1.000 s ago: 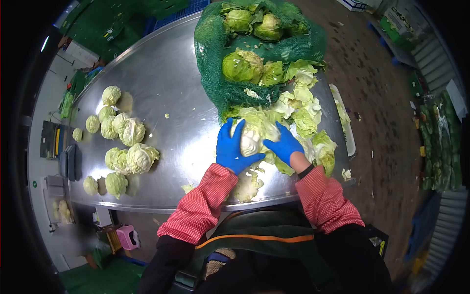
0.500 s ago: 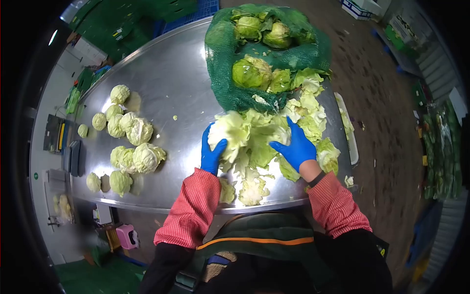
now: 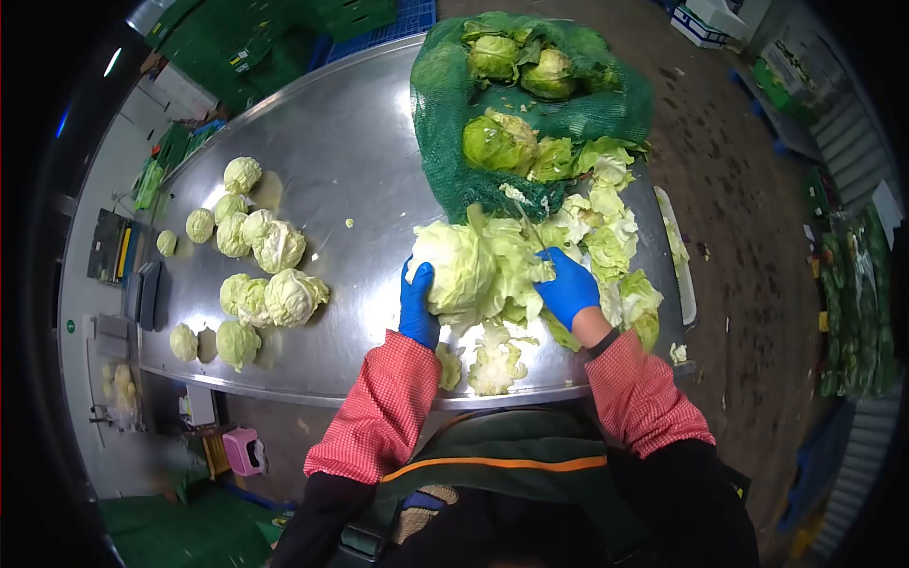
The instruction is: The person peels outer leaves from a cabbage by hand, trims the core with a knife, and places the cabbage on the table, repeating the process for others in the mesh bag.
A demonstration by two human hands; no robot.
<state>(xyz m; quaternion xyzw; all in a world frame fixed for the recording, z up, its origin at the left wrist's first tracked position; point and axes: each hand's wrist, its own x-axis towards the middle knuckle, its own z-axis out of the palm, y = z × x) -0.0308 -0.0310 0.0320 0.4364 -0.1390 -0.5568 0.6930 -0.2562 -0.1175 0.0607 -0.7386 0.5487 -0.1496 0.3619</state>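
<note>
My left hand, in a blue glove, is closed on the left side of a pale green cabbage over the metal table. Loose outer leaves spread from the cabbage's right side. Against these leaves, my blue-gloved right hand has its fingers closed. A thin, dark, blade-like thing rises from its fingertips, too small to identify surely. Just beyond is a green net bag with several cabbages, its near edge close to the leaves.
Several trimmed cabbages stand on the left of the metal table. Torn leaves lie along the right side, and more leaf pieces near the front edge. A white tray is beside the table's right edge.
My right hand has gone from spread fingers to closed ones, and the thin dark thing now shows at its fingertips. The cabbage's rounded side is more exposed, with leaves to its right.
</note>
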